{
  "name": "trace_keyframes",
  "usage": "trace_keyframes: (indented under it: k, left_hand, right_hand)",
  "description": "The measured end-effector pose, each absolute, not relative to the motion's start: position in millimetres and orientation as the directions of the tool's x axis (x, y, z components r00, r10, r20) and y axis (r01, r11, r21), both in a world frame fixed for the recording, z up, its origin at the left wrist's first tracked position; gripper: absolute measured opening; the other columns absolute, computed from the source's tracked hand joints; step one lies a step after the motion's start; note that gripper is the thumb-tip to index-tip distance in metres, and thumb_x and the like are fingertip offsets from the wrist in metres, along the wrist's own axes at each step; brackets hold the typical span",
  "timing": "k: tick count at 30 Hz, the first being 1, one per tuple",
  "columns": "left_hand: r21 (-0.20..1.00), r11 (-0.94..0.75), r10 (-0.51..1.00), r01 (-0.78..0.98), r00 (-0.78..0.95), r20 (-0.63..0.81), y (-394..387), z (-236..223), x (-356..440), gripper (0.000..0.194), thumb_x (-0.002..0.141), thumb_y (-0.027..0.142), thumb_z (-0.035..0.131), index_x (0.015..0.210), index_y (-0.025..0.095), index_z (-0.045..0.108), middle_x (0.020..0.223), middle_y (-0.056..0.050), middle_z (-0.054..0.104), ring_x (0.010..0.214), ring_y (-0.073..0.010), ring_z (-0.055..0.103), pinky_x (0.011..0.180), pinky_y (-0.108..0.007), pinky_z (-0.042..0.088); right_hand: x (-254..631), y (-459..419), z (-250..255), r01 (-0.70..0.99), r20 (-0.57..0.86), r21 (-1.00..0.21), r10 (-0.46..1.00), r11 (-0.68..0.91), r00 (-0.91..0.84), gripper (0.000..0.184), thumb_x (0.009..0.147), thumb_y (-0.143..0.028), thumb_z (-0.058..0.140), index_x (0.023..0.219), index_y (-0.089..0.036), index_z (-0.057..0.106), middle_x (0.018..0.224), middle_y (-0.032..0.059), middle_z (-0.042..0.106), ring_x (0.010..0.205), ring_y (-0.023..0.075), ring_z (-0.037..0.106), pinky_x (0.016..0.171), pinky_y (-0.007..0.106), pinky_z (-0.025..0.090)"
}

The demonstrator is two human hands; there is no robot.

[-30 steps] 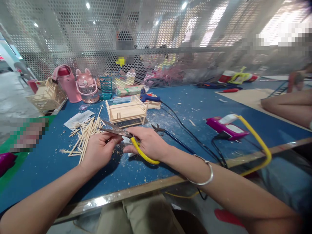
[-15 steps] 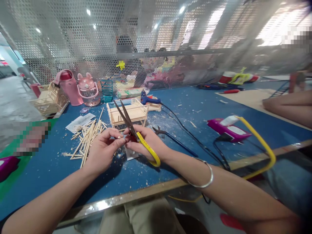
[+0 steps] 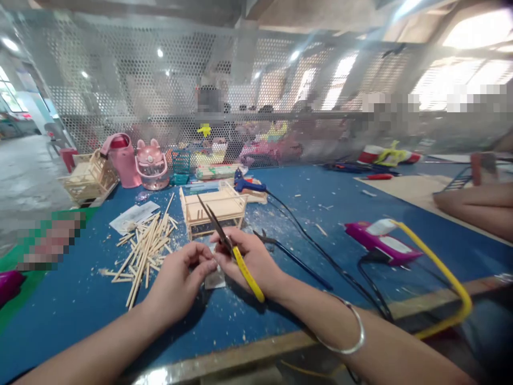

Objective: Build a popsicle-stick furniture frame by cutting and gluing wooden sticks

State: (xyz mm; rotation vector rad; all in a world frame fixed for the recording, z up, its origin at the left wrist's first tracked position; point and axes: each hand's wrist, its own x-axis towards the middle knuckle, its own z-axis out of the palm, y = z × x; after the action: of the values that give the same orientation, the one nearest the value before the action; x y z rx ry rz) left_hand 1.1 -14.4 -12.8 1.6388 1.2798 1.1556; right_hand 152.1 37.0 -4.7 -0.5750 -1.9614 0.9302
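My right hand (image 3: 250,262) is closed around a pair of yellow-handled scissors (image 3: 247,275), whose dark blades point up and away to the left. My left hand (image 3: 180,278) is closed in a pinch close to the right fingertips; whatever sits between its fingers is too small to make out. Beneath the fingertips a small pale packet (image 3: 215,279) lies on the blue tabletop. Left of my hands is a loose pile of thin wooden sticks (image 3: 148,246). A small wooden frame model (image 3: 214,206) stands just beyond the scissor blades.
A blue glue gun (image 3: 250,184) lies behind the model, its cord running right. Blue-handled pliers (image 3: 298,259) rest beside my right hand. A purple power strip (image 3: 382,243) with a yellow cable is at right, near another person's arm (image 3: 476,198). Pink bottles (image 3: 122,160) stand at back left.
The view has tilted upward, so everything sits lower in the picture. The scissor blades look closer together than before. Both hands stay near each other with the same grip.
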Motion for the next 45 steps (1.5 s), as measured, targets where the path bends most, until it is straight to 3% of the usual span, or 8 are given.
trace_keyframes:
  k: [3,8,13,18,23,28,34,45]
  left_hand:
    - [0.952,-0.171,0.985,0.255,0.065,0.160,-14,-10,-1,0.035,0.079,0.027,0.054,0.112,0.019,0.052,0.066,0.002,0.059,0.063,-0.0132,0.054,0.061,-0.025,0.041]
    - [0.945,-0.184,0.982,0.271,0.023,0.185,-12,-2,-4,0.016,0.078,0.028,0.054,0.083,0.017,0.064,0.074,-0.001,0.064,0.071,-0.0147,0.056,0.066,-0.026,0.043]
    - [0.949,-0.242,0.966,0.204,-0.038,0.254,-13,1,-7,0.017,0.080,0.031,0.052,0.083,0.016,0.059,0.075,-0.002,0.062,0.068,-0.0135,0.055,0.062,-0.024,0.042]
    - [0.907,-0.328,0.940,0.264,-0.006,0.342,-12,0,-10,0.015,0.084,0.026,0.046,0.087,0.017,0.059,0.070,0.000,0.057,0.066,-0.0127,0.052,0.063,-0.024,0.041]
    - [0.839,-0.401,0.906,0.367,0.023,0.422,-9,0,-13,0.021,0.086,0.024,0.042,0.080,0.018,0.061,0.063,0.001,0.051,0.059,-0.0118,0.046,0.058,-0.023,0.038]
    - [0.809,-0.408,0.896,0.423,0.017,0.443,-9,-1,-16,0.019,0.084,0.025,0.048,0.083,0.017,0.065,0.065,-0.001,0.060,0.062,-0.0131,0.053,0.060,-0.023,0.042]
    - [0.812,-0.409,0.895,0.416,0.011,0.445,-7,-7,-19,0.022,0.083,0.028,0.051,0.090,0.019,0.069,0.082,-0.004,0.070,0.069,-0.0153,0.060,0.066,-0.025,0.047]
    - [0.788,-0.427,0.883,0.444,0.018,0.469,-7,-7,-19,0.023,0.083,0.030,0.050,0.090,0.020,0.071,0.085,-0.004,0.072,0.069,-0.0159,0.063,0.069,-0.027,0.050]
  right_hand:
    - [151,35,-2,0.051,0.468,-0.825,0.730,0.563,-0.498,0.016,0.071,-0.017,0.055,0.087,-0.018,0.054,0.064,-0.0043,0.048,0.053,0.0070,0.043,0.051,0.019,0.038]
    - [156,35,2,0.081,0.449,-0.836,0.762,0.543,-0.467,0.021,0.075,-0.028,0.058,0.093,-0.019,0.052,0.066,-0.0040,0.047,0.054,0.0074,0.043,0.052,0.020,0.039]
    - [162,43,7,0.263,0.482,-0.679,0.687,0.685,-0.544,0.035,0.069,-0.038,0.066,0.095,-0.018,0.055,0.074,-0.0002,0.054,0.063,0.0117,0.048,0.057,0.024,0.041]
    - [161,46,7,0.374,0.438,-0.553,0.641,0.745,-0.630,0.055,0.060,-0.043,0.073,0.104,-0.015,0.055,0.097,0.0083,0.061,0.086,0.0203,0.055,0.076,0.033,0.044]
    - [160,46,4,0.381,0.420,-0.512,0.611,0.770,-0.671,0.056,0.060,-0.048,0.073,0.103,-0.015,0.057,0.096,0.0088,0.062,0.086,0.0205,0.056,0.077,0.034,0.044]
    - [161,45,3,0.389,0.456,-0.465,0.592,0.795,-0.665,0.058,0.059,-0.051,0.072,0.103,-0.016,0.056,0.097,0.0083,0.061,0.088,0.0213,0.054,0.079,0.035,0.043]
    - [161,45,1,0.387,0.487,-0.420,0.563,0.821,-0.668,0.060,0.058,-0.051,0.073,0.103,-0.015,0.056,0.093,0.0080,0.061,0.090,0.0220,0.054,0.082,0.036,0.042]
    - [160,44,0,0.366,0.479,-0.454,0.568,0.813,-0.669,0.058,0.060,-0.052,0.071,0.104,-0.018,0.057,0.097,0.0072,0.061,0.089,0.0215,0.054,0.080,0.035,0.043]
